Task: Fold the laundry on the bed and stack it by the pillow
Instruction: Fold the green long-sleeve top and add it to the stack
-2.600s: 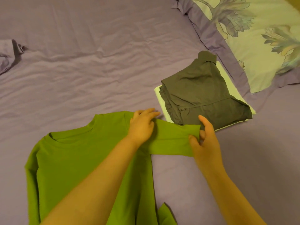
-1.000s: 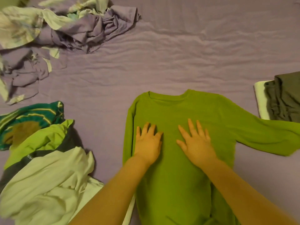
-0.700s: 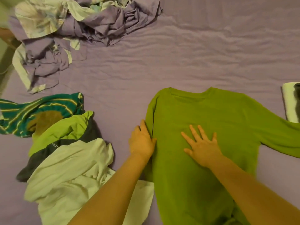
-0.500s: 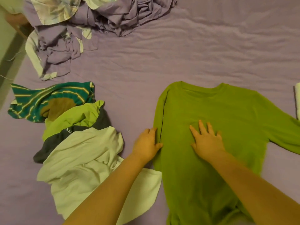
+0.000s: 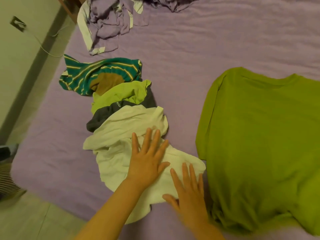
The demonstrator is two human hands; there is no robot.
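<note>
Both hands, left hand (image 5: 147, 163) and right hand (image 5: 188, 193), fingers apparently spread flat, press a white garment (image 5: 121, 135) beside the green shirt (image 5: 259, 135) on the bed (image 5: 173, 49).

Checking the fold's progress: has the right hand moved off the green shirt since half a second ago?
Yes. The right hand has gone left, off the green shirt, onto the white garment beside it.

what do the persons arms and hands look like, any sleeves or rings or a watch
Both forearms are bare up to the bottom edge of the picture, with no sleeve or cuff in view. The left hand and the right hand wear no gloves, and no ring, watch or bracelet shows on either. The right hand is slightly motion-blurred, so fine detail there is uncertain.
</note>
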